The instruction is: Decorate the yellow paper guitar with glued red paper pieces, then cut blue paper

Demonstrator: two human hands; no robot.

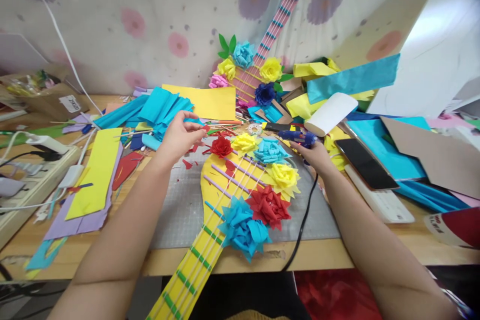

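Holding the glue gun (298, 137) is the right grip (315, 156); left grip (183, 135) unclear; box label (70, 103) blurry.

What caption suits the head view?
Right hand holding a blue glue gun beside a yellow guitar-shaped craft with multicoloured paper flowers.

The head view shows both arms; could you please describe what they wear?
The left arm and right arm have bare forearms; the left grip and right grip are gloveless, with no watch visible. A blurred patterned edge, perhaps a sleeve, shows on the right arm.
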